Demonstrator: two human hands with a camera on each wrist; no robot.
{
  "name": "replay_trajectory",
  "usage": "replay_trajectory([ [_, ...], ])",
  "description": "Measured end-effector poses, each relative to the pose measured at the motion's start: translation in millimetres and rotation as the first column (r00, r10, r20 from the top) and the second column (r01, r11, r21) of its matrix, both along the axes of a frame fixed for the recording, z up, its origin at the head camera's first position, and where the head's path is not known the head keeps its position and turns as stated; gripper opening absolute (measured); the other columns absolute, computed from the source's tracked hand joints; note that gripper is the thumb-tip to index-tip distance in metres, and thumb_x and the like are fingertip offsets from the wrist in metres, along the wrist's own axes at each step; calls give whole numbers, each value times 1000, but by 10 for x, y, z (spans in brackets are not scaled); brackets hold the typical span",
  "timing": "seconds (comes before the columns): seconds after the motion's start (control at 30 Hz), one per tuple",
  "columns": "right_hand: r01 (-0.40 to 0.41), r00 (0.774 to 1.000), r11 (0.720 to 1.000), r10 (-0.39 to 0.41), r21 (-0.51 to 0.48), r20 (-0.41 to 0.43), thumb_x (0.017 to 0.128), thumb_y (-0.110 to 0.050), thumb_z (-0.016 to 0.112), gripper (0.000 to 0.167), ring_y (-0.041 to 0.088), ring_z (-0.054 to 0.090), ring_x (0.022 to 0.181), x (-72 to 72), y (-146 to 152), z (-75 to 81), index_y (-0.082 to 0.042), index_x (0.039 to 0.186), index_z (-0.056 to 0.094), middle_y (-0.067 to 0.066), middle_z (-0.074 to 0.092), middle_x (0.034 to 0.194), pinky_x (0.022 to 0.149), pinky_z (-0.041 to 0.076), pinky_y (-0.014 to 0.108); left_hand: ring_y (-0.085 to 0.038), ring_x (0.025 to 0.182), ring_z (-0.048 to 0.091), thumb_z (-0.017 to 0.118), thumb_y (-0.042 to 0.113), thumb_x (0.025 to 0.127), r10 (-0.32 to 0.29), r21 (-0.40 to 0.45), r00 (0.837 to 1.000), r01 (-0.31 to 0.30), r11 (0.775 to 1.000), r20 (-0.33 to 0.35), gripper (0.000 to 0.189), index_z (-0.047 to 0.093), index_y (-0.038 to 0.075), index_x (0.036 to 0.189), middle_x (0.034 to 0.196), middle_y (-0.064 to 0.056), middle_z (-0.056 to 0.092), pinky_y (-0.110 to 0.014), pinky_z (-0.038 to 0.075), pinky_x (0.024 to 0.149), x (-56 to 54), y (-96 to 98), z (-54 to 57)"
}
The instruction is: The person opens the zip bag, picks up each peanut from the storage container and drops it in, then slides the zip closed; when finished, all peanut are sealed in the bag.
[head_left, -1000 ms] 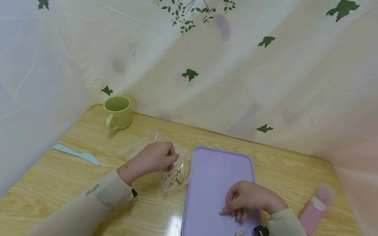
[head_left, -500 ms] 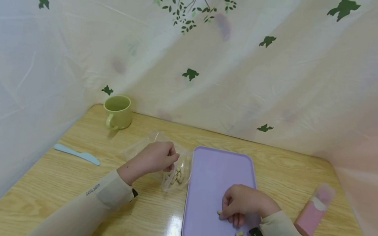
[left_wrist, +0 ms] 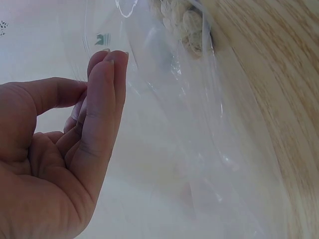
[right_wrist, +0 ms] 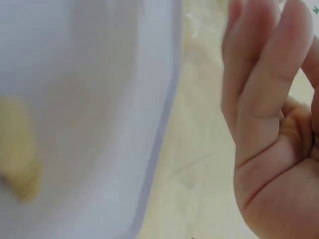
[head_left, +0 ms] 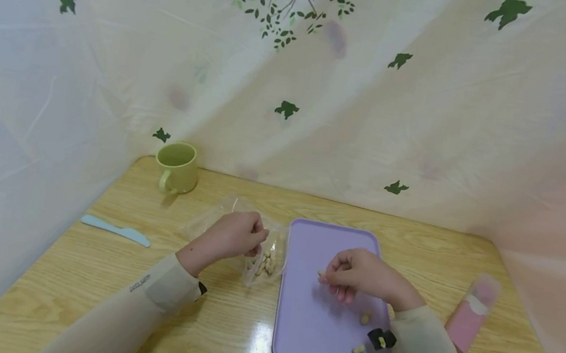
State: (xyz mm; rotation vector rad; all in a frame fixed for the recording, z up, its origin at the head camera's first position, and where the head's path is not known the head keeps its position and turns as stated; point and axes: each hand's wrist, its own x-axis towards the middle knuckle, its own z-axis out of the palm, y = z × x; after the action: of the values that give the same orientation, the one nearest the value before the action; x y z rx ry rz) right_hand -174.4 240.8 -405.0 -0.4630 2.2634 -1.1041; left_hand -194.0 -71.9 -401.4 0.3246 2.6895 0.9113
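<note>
My left hand [head_left: 232, 234] pinches the edge of a clear plastic bag [left_wrist: 164, 114] between thumb and fingers, to the left of the tray. Several unshelled peanuts [head_left: 266, 263] lie inside the bag; the left wrist view shows them [left_wrist: 187, 25] at the top. Over the middle of the purple tray [head_left: 333, 240] is my right hand [head_left: 363, 276], with a small peanut [head_left: 321, 273] pinched at its fingertips. Two more peanuts rest on the tray, one [head_left: 365, 318] below the hand and one [head_left: 358, 350] nearer the front. A blurred peanut [right_wrist: 20, 149] shows in the right wrist view.
A green mug [head_left: 179, 169] stands at the back left of the wooden table [head_left: 208, 334]. Left of the bag lies a light blue plastic knife [head_left: 116, 230]. A pink case [head_left: 471, 314] with a translucent top lies right of the tray. Patterned curtains enclose the table.
My right hand has risen and moved away from me and to the left, the peanut in its fingertips. A tray peanut formerly behind the hand now shows. The left hand has stayed put.
</note>
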Motion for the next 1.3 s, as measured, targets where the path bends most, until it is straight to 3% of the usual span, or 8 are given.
replay_trajectory([
  [0.17,88,996,991,-86,-98,18,99,-35,77,40,17,73,70,-96,-118,75,4,106,72,16,80,94,67,64,37,-15,72,67,59,28,110,6,2,1000,-6,1000,0,22,64,12,96,81,-1,72,-27,52,63,-18,3,-15],
  [0.4,142,990,984,-141,-109,19,96,-41,79,43,17,75,73,-223,-355,13,1,105,75,9,80,91,71,64,36,-15,72,67,59,28,110,5,-4,1000,-5,1000,-15,22,63,11,96,81,-1,72,-27,52,63,-38,10,-33],
  [0.67,162,985,976,-150,-143,89,98,-31,78,35,14,75,71,-349,-674,-129,3,106,76,7,81,90,69,64,32,-14,70,67,60,29,109,1,-6,999,-1,1000,-40,23,64,12,94,78,1,72,-27,51,62,-58,27,-38],
  [0.83,170,982,974,-154,-152,109,97,-27,78,33,11,74,68,-373,-795,-182,5,105,77,14,82,92,65,63,30,-13,68,66,61,29,109,-7,-9,998,6,1000,-58,23,64,13,92,77,2,73,-26,50,61,-80,40,-61],
  [1.1,163,984,973,-148,-163,104,99,-24,75,32,13,75,70,-358,-814,-162,6,107,76,20,82,100,64,62,29,-12,68,67,61,29,109,2,-15,998,-3,1000,-57,24,64,13,92,76,3,73,-26,50,61,-85,56,-53],
  [1.3,156,985,974,-143,-163,93,102,-27,72,33,14,76,73,-344,-746,-120,5,110,74,15,82,98,67,64,32,-12,67,66,61,29,108,5,-18,998,-6,1000,-65,23,64,13,92,75,4,73,-26,49,61,-86,60,-61],
])
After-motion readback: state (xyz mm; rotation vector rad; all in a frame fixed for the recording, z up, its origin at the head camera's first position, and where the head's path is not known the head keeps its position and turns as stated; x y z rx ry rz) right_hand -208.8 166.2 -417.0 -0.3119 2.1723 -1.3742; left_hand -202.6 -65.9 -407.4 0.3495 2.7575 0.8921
